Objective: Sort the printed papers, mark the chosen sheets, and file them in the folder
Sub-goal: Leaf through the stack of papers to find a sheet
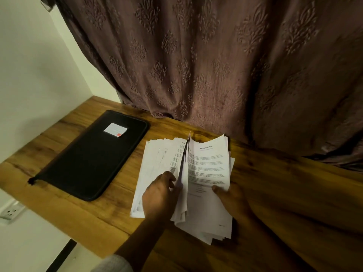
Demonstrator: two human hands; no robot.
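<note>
— Where are the printed papers (pixel 208 173)?
— On the wooden counter (pixel 275 183), in a loose stack right under both sets of fingers. More sheets are fanned out beyond and to the left of the left hand (pixel 159 193).
— What are that hand's fingers (pixel 170 178) doing?
— They're curled together round the near edge of a raised sheet (pixel 184 160), which stands on edge between the two hands.
— And the right hand (pixel 233 201)?
— Its thumb (pixel 217 188) presses on the top page, which has a printed heading. The other fingers are hidden under the stack, so it grips the pile from the right side.
— The folder (pixel 92 154)?
— Black, closed and flat on the counter, well left of the left fingers, with a white label (pixel 115 130) near its far end. A patterned curtain (pixel 196 55) hangs beyond the papers.
</note>
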